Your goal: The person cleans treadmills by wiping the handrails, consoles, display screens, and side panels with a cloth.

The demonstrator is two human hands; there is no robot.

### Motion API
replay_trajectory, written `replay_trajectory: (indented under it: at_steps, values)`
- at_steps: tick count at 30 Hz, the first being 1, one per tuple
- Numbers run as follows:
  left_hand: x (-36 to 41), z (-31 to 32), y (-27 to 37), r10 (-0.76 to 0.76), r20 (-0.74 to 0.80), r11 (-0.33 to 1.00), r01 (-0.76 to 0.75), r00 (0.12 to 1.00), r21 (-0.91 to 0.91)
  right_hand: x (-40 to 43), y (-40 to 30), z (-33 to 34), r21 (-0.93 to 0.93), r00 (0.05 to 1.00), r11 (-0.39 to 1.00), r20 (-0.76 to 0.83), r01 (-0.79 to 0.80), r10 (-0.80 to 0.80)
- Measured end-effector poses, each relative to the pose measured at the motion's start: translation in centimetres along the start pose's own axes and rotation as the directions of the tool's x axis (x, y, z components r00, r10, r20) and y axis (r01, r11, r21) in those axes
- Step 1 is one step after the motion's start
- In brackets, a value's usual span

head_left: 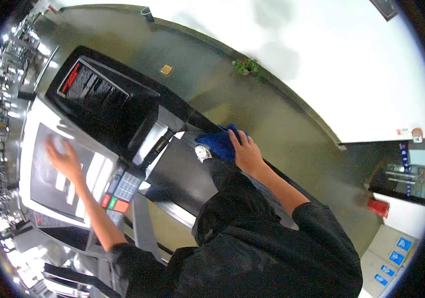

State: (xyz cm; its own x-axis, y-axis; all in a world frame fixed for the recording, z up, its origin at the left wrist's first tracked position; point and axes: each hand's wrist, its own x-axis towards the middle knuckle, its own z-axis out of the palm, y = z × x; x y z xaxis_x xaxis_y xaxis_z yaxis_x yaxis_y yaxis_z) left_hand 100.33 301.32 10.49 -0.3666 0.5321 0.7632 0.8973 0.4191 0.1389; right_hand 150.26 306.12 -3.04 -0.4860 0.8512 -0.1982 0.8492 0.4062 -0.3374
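Observation:
My left hand [63,154], slightly blurred, is over the grey display screen [54,178] of a treadmill, fingers apart and nothing held; whether it touches the screen is unclear. My right hand [246,151] grips a dark blue cloth [218,143] at the treadmill's right side rail. Between the arms runs the black treadmill belt [182,175], where one white-tipped shoe [202,152] shows. A keypad with red, green and orange keys [117,199] sits beside the screen.
The black motor cover [100,97] bears a warning label. Along the white wall stand a potted plant [246,67] and a dark bin [147,14]. A yellow floor plate [166,70], a red object [378,208] and grey lockers [378,253] are farther off. More gym machines line the left.

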Motion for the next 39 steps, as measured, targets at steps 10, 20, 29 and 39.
replay_trajectory:
  at_steps: [10, 20, 29, 39]
  values:
    - [-60.1, -24.6, 14.3, -0.509, 0.830, 0.552, 0.826, 0.227, 0.112, -1.0, 1.7, 1.7, -0.342, 0.941, 0.915, -0.181, 0.214, -0.288]
    - [-74.2, -39.6, 22.6, -0.613, 0.728, -0.295, 0.944, -0.308, 0.151, 15.3, -5.4, 4.9, -0.469, 0.868, 0.875, -0.380, 0.116, -0.319]
    - [-67.3, -37.1, 22.2, -0.395, 0.722, -0.616, 0.747, -0.568, 0.250, 21.1, -6.7, 2.1, -0.230, 0.705, 0.866, -0.508, 0.443, -0.496]
    - [-69.1, -34.1, 21.7, -0.310, 0.796, -0.549, 0.781, -0.521, 0.297, 12.0, -4.5, 3.2, -0.510, 0.919, 0.825, -0.153, 0.242, -0.364]
